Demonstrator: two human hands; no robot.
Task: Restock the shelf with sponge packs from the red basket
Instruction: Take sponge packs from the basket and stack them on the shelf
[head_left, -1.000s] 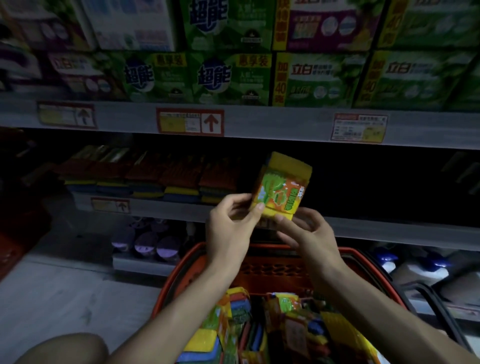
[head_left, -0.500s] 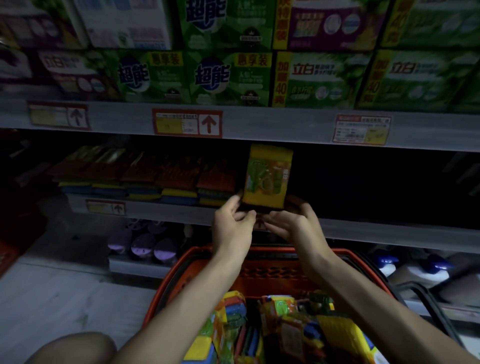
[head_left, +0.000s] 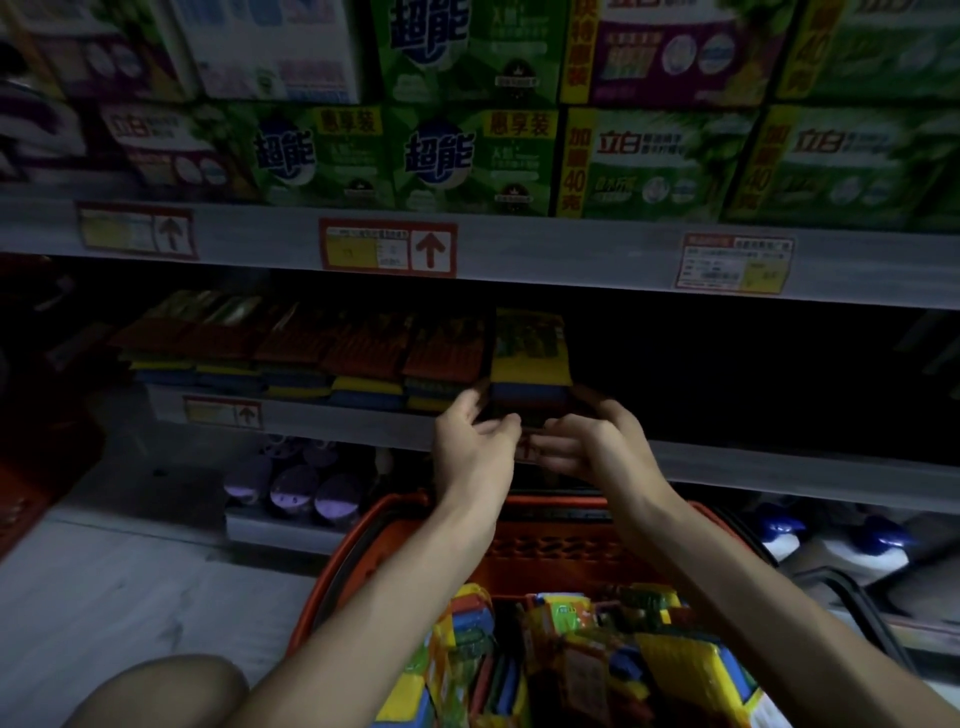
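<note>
Contact is made by both hands with a yellow-and-blue plastic-wrapped sponge pack (head_left: 530, 364), which is laid flat on the grey metal shelf (head_left: 332, 418), its near end just above the knuckles. Its lower left corner is gripped by the curled fingers of the left hand (head_left: 475, 441). Its lower right corner is gripped by the right hand (head_left: 592, 447), whose fingertips are lost in shadow. The two thumbs are held almost together beneath the pack. Immediately left of the left hand, a row of red-topped sponge stacks (head_left: 311, 358) is lined up along the same shelf, and the held pack is set just beside the last of them. Below both wrists, the red plastic basket (head_left: 545, 551) is seen, filled with more bright sponge packs (head_left: 571, 654). Above the hands, green detergent boxes (head_left: 441, 156) are stacked over red-bordered price labels (head_left: 387, 249).
</note>
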